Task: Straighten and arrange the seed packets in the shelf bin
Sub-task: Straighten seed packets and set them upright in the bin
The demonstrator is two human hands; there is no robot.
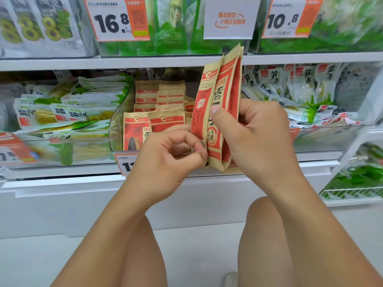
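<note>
While the right hand (257,129) grips a small sheaf of kraft-and-red sunflower seed packets (219,104) upright in front of the shelf, thumb across the printed face and fingers curled behind, the left hand (176,154) pinches the lower left edge of the same sheaf between thumb and curled fingers. The held packets stand on end, tops fanned slightly apart, just in front of the clear shelf bin (116,125) they belong to.

By my reading the job is partway through. Inside the bin, the remaining seed packets (157,104) already stand in rows on the left and middle, faces forward and fairly even, though the back rows sit at uneven heights. The right side of the bin looks open, which is probably where the held sheaf should go once its edges are squared. So what is left seems to be aligning the bundle, setting it in, and levelling the rows.

How many packets are in the sheaf cannot be counted; at least three edges show. Both hands and the sheaf cover the bin's right part and front wall, so its contents there are unknown. An orange price tag (126,162) below the bin is half hidden by the left hand, and neighbouring bins of green-and-white packets are blurred.
</note>
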